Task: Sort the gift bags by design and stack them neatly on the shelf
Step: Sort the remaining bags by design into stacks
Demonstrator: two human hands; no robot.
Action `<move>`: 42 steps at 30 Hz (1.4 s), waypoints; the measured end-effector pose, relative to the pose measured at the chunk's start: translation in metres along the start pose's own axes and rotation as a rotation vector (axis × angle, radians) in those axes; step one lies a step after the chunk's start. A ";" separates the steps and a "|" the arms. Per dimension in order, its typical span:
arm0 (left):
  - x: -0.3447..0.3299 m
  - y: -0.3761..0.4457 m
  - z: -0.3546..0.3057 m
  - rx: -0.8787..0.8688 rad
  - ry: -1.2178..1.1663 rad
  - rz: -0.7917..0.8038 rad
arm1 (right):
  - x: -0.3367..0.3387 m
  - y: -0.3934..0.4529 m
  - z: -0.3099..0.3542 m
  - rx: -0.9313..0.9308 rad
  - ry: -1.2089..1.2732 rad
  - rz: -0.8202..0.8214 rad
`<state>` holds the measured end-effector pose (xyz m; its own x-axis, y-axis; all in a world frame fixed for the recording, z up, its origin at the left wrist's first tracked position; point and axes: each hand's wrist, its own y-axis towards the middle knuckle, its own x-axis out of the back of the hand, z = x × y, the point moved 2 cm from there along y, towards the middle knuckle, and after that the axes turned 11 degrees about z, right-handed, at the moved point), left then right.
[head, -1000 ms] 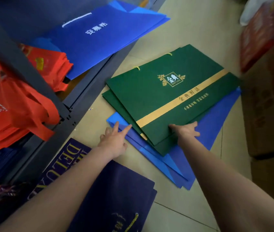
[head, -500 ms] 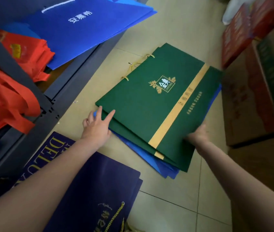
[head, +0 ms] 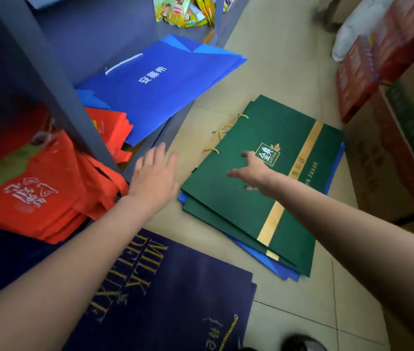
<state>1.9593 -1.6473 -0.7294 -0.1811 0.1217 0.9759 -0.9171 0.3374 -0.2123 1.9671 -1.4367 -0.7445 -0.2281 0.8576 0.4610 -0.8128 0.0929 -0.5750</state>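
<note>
Green gift bags (head: 264,188) with a gold stripe lie flat on the tiled floor, stacked over blue bags (head: 282,271) whose edges stick out beneath. My right hand (head: 254,171) hovers over the top green bag with fingers spread, holding nothing. My left hand (head: 156,177) is open above the floor, between the green stack and the shelf. Navy bags (head: 175,295) with gold lettering lie near me. On the grey shelf (head: 74,117) sit blue bags (head: 158,84) and red fabric bags (head: 41,188).
Cardboard and red cartons (head: 390,122) stand along the right side. Colourful snack packets (head: 183,11) lie on the shelf further back. A white sack (head: 352,31) leans at the top right. Bare tile floor (head: 276,59) stretches ahead.
Both hands let go of the edges of the green stack and lifted. My right hand moved over the top bag, my left hand toward the shelf. The view tilted up.
</note>
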 end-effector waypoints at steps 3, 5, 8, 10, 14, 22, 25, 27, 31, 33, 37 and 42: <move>-0.002 0.011 0.024 0.187 0.064 0.018 | -0.015 0.028 0.033 0.034 0.171 0.077; -0.003 0.021 0.032 0.211 0.107 0.040 | -0.026 0.053 0.053 0.053 0.346 0.106; 0.003 0.035 0.034 0.169 0.149 0.027 | -0.050 0.093 0.084 0.107 0.582 0.149; 0.009 0.048 0.040 0.224 0.139 0.007 | -0.068 0.117 0.098 0.159 0.787 0.176; 0.007 0.067 0.052 0.375 0.072 0.141 | -0.091 0.150 0.116 0.270 1.090 0.177; 0.003 0.076 0.057 0.415 0.146 0.232 | -0.085 0.190 0.150 0.328 1.126 -0.004; 0.005 0.079 0.055 0.429 0.173 0.311 | -0.032 0.185 0.140 0.408 1.106 -0.078; 0.005 0.078 0.053 0.433 0.146 0.354 | 0.010 0.176 0.125 0.459 1.059 -0.107; 0.010 0.069 0.043 0.443 0.027 0.243 | 0.081 0.141 0.081 0.469 0.967 -0.212; 0.012 0.064 0.029 0.361 0.003 0.139 | 0.104 0.107 0.059 0.478 0.952 -0.261; 0.006 0.055 -0.015 0.140 -0.075 0.028 | 0.135 0.027 0.004 0.464 0.975 -0.361; -0.029 0.046 -0.063 -0.009 -0.145 0.198 | 0.121 -0.024 -0.095 0.180 0.853 -0.490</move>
<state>1.9442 -1.5765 -0.7703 -0.4071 0.0510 0.9120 -0.8554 0.3287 -0.4003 2.0104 -1.2870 -0.7390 0.5572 0.8282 -0.0599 -0.7995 0.5156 -0.3081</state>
